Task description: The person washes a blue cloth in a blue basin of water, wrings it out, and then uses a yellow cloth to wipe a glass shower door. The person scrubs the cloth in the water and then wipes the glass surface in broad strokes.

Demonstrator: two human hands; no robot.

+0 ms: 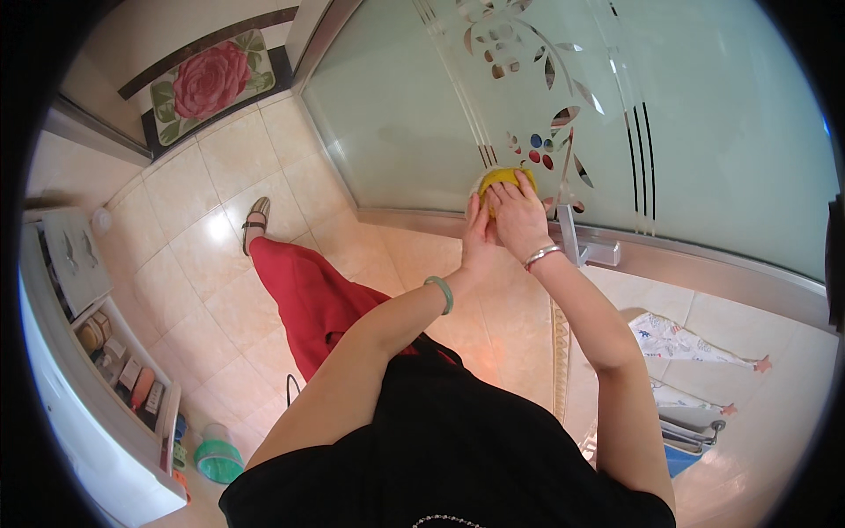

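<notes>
A yellow cloth (508,177) with a whitish side is bunched up in front of the frosted glass door (396,114). My right hand (519,217) lies over the cloth, its fingers curved across it; a silver bracelet circles that wrist. Close against it, my left hand (478,239) holds the cloth's lower left side, with a green bangle on the wrist. Part of the left fingers is hidden behind the right hand. Beside the cloth, the glass carries a clear flower and leaf pattern (562,141) with a few red and blue dots.
A metal door handle (572,236) juts out just right of my right wrist. At the left stands a white cabinet (106,440) with an open drawer of small items, near a green tub (218,459). A rose-patterned mat (211,81) lies at the far left. Patterned cloths (682,341) hang at the right.
</notes>
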